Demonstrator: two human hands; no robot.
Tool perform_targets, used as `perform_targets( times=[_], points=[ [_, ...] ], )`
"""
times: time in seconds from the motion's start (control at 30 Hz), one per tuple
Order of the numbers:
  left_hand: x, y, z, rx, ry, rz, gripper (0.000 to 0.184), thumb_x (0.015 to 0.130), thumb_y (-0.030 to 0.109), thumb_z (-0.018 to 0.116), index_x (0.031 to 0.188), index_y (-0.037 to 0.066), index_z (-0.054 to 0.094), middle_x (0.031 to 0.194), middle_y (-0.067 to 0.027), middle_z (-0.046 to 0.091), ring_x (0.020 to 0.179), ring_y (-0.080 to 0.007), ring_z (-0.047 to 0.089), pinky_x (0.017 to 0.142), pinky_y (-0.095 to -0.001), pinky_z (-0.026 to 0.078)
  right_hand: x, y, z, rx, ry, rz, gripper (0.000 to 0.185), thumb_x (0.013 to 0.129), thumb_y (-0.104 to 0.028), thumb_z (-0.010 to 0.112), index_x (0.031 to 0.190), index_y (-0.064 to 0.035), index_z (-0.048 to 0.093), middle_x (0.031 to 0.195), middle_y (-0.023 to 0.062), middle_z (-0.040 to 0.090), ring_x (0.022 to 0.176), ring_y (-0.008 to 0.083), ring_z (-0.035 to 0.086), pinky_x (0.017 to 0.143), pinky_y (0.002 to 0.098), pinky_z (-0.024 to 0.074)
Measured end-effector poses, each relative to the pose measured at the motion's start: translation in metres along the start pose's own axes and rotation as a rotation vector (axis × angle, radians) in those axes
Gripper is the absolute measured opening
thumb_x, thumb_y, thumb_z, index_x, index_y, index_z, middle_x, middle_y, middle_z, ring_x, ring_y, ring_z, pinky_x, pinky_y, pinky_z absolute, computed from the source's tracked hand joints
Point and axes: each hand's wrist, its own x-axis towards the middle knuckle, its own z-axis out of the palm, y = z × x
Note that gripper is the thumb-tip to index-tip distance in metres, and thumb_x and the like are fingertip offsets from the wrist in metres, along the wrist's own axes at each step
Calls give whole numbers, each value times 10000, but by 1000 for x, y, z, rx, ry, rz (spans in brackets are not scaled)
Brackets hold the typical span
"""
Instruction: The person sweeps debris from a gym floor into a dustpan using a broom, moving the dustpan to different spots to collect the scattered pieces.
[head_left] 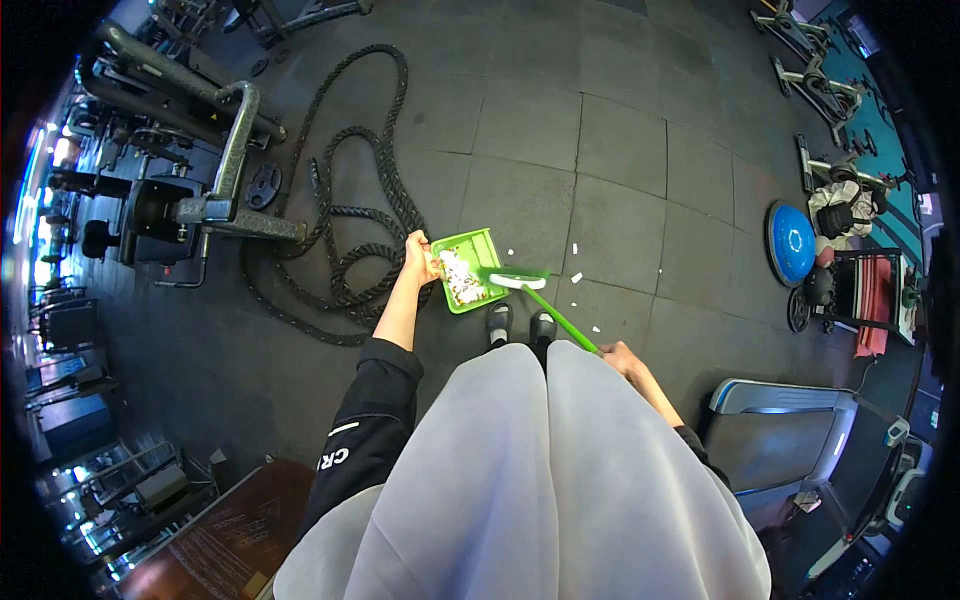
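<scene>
- At floor level, just ahead of the person's shoes (500, 322), sits a green dustpan (482, 246) with white scraps (463, 282) spread over its inside.
- On its outer side, the left hand (417, 262) has its grip closed around the dustpan's edge or handle; which of the two, I cannot tell.
- Over the opposite rim lies the head of a green brush (517, 281); the right hand (624, 362) grasps the far end of its handle.
- Beyond the brush, loose white pieces (576, 278) dot the dark tiled floor (620, 150), apart from the dustpan.
- Sweeping seems the step in hand, partly done; the next move would call for the brush to reach behind those pieces and draw them toward a steady dustpan.
- Farther out, a thick black rope (392, 180) loops left of the dustpan, and a blue dome (792, 243) stands well to the right.
</scene>
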Motion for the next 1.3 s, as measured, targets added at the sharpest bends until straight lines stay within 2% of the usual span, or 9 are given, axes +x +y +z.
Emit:
perform_targets(
  times=[0.2, 0.3, 0.33, 0.43, 0.53, 0.77, 0.93, 1.03, 1.3],
  points=[
    [-2, 4, 2, -18, -58, 8, 192, 573, 293, 404, 579, 136, 293, 519, -35, 308, 425, -160, 399, 324, -224, 240, -51, -24, -35, 474, -133, 194, 410, 669, -29, 506, 1065, 24, 414, 484, 35, 450, 331, 88, 393, 291, 216, 326],
    [-7, 3, 2, -5, -8, 14, 192, 573, 293, 404, 586, 137, 293, 517, -33, 303, 417, -156, 395, 323, -222, 237, -46, -37, -27, 391, -50, 152, 399, 669, -38, 505, 1054, 30, 424, 490, 32, 447, 323, 75, 374, 290, 218, 324],
    [-7, 2, 1, 1, -8, 19, 192, 573, 293, 405, 579, 139, 292, 518, -30, 306, 411, -152, 392, 320, -223, 232, -30, -26, -20, 261, -9, 98, 393, 648, -61, 527, 1015, 49, 442, 560, 99, 513, 418, 163, 495, 375, 275, 407],
    [-2, -5, 0, -11, -16, 21, 178, 571, 290, 407, 576, 152, 294, 498, -8, 301, 383, -151, 380, 320, -224, 227, 17, -20, 13, -247, 228, 7, 402, 613, -97, 562, 963, 69, 455, 698, 195, 551, 667, 277, 561, 550, 338, 450],
    [1, -14, 1, -8, 6, 44, 174, 567, 284, 410, 542, 157, 293, 483, 2, 295, 381, -151, 376, 326, -221, 225, 30, -45, 34, -254, 168, 89, 399, 588, -146, 582, 898, 80, 474, 807, 250, 525, 866, 331, 492, 683, 373, 420],
    [2, -17, 2, 0, 34, 63, 180, 576, 290, 411, 568, 156, 292, 503, -5, 297, 396, -143, 362, 332, -221, 226, 34, -36, 41, -315, 12, 58, 347, 599, -206, 581, 792, 78, 530, 784, 237, 540, 769, 292, 545, 650, 343, 432],
    [-5, -11, 2, -3, 7, 52, 191, 575, 300, 415, 572, 157, 290, 522, -14, 312, 410, -147, 390, 338, -219, 231, 12, 7, 21, 28, 2, -118, 369, 646, -175, 527, 940, 46, 501, 650, 152, 557, 601, 200, 536, 565, 332, 442],
    [-6, -6, 3, -10, -26, -4, 192, 574, 306, 422, 593, 159, 300, 550, -18, 332, 401, -148, 382, 334, -222, 238, -26, -10, -15, 91, -87, 11, 379, 653, -167, 511, 989, 6, 483, 673, 132, 565, 602, 186, 537, 587, 319, 439],
    [-15, 8, -13, -5, 78, 5, 178, 580, 289, 401, 595, 144, 299, 494, -16, 304, 388, -152, 377, 324, -227, 241, -9, -30, 6, -222, 196, -135, 414, 595, -98, 469, 997, 1, 480, 720, 246, 529, 774, 306, 536, 672, 322, 422]
  ],
)
